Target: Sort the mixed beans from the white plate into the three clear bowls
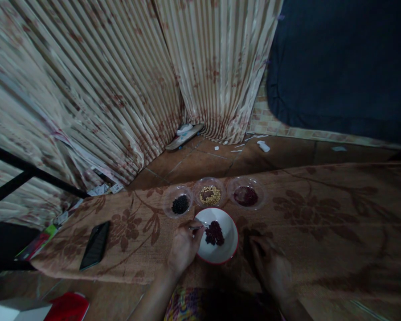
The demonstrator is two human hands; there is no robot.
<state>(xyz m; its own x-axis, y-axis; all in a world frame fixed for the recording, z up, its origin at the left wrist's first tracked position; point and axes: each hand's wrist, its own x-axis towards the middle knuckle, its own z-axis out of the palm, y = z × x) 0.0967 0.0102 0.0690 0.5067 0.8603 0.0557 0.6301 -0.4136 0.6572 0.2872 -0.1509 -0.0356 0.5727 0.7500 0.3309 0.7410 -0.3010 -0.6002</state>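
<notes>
A white bowl with a red rim (234, 240) stands before me on the cloth, with a heap of dark red beans (215, 233) in it. At the bowl's left rim, my left hand (186, 246) pinches thin, shiny metal tweezers (203, 224), their tips over the beans. My right hand (270, 263) rests on the cloth right of the bowl, fingers loosely bent and apart, nothing visible in them. Behind the bowl are three clear plastic bowls: one with black beans (180, 204), one with yellowish beans (210, 195), one with dark red beans (246, 196).
A brown flowered cloth (321, 232) covers the low table. A black phone (95, 245) lies at the left. Beyond the table, a skateboard (184, 137) and white scraps (263, 146) are on the tiled floor, near striped curtains (120, 80).
</notes>
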